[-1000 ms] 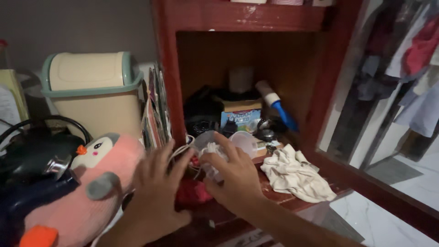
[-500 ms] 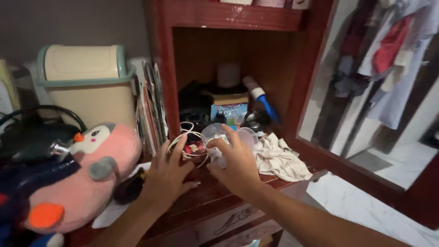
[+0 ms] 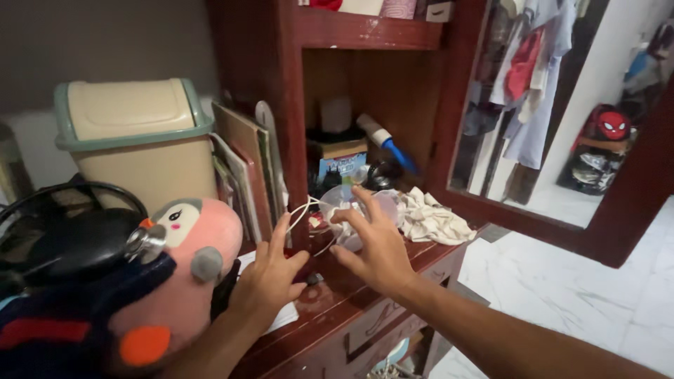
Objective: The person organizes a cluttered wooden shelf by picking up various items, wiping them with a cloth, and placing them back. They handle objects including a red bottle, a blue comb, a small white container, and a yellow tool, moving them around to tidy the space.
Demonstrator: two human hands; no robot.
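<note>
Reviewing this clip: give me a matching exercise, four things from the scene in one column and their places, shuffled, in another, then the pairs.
Things:
1. plush penguin
2. lidded bin
3. crumpled cloth
4. white cable

Places:
A. against the wall, behind the plush toy
B. on the desk edge, right of the right hand
C. lower left, beside the left hand
D. looped between the two hands

Pairs: 1-C, 2-A, 3-B, 4-D
</note>
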